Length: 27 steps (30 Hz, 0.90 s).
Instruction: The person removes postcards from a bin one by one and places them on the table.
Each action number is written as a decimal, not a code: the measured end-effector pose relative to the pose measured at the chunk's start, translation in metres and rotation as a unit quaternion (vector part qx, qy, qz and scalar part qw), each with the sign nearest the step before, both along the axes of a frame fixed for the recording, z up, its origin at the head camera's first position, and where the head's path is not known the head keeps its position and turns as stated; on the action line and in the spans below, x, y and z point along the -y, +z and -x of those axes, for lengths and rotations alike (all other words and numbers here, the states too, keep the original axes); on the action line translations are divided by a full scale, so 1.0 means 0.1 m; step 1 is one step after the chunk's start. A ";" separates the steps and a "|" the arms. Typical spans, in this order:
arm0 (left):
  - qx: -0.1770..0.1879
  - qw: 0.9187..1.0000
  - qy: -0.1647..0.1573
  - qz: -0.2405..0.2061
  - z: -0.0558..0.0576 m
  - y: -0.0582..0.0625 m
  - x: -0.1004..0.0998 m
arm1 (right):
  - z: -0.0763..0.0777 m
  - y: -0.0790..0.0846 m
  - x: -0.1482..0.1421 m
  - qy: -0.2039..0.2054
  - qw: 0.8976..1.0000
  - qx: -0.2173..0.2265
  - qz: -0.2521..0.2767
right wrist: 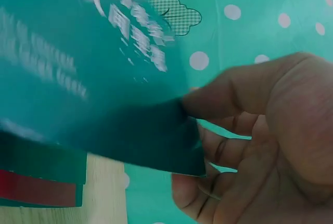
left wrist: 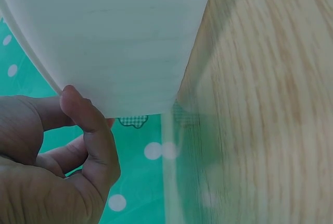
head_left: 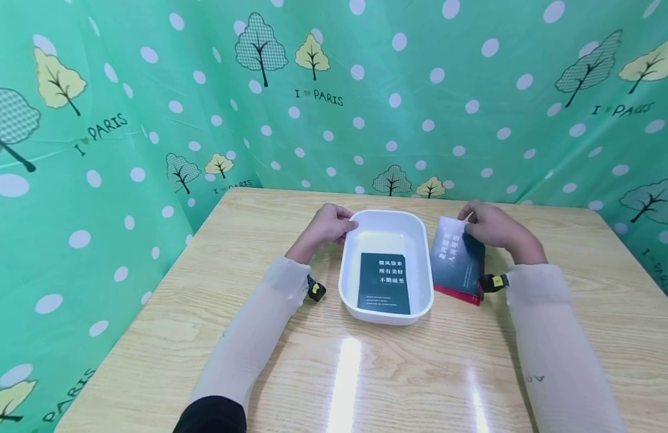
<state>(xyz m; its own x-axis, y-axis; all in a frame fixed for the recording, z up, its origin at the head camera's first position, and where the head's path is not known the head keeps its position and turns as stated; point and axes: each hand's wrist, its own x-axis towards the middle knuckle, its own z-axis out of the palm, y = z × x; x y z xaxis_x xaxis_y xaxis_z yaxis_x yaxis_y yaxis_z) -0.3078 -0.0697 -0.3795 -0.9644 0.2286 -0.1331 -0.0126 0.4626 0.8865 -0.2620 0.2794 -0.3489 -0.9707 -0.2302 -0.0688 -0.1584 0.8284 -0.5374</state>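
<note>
My left hand (head_left: 329, 225) grips the far left corner of a white plastic basin (head_left: 347, 264), thumb over the rim. In the left wrist view the thumb and fingers of that hand (left wrist: 88, 166) pinch the rim of the basin (left wrist: 135, 41). Inside the basin a dark green notebook (head_left: 382, 294) with white lettering lies flat. To the right of the basin, my right hand (head_left: 494, 226) pinches a thin dark green notebook (head_left: 448, 258) by one corner. In the right wrist view this notebook (right wrist: 88, 78) is raised and bends slightly.
Beneath the held notebook lie a red-covered notebook (head_left: 459, 294) and a further green one (right wrist: 47, 156), partly hidden. Everything stands on a wood-grain table (head_left: 290, 373). A green dotted curtain (head_left: 334, 138) hangs behind the table and along its left side.
</note>
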 end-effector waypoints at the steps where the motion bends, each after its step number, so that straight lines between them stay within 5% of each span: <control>1: 0.001 1.000 0.000 0.001 0.00 0.00 0.00 | 0.00 -0.01 0.00 0.006 1.000 0.004 -0.008; 27: 0.001 1.000 0.004 0.003 -0.01 0.01 -0.01 | 0.07 -0.29 0.06 -0.022 0.995 0.044 -0.087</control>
